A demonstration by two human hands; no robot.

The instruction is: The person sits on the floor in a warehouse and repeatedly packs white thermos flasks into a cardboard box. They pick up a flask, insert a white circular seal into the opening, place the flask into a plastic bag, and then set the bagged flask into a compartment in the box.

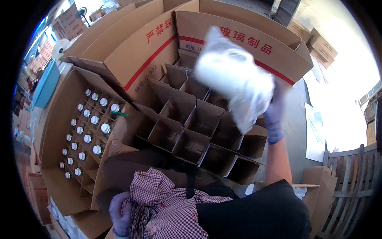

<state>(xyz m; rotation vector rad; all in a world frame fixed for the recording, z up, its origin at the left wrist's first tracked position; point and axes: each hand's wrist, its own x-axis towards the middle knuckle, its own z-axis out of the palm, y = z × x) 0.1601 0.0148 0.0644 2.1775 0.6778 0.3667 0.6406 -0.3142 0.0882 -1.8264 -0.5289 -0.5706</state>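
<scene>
My black sleeve point(254, 209) is nearest; my right grip point(274, 109) clasps the plastic-wrapped bundle point(234, 75), best kept clear of divider edges point(205, 113); left grip point(120, 209), I can't tell.

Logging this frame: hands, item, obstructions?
Right hand holding bagged white item over cardboard dividers, blurred. Left hand beside checked clothing, grip unclear. Item hides some dividers.

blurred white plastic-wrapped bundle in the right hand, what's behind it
Behind the white bundle, a brown cardboard panel with a red stripe and brown cardboard dividers show around its edges; the stretch of stripe it covers cannot be seen.
</scene>
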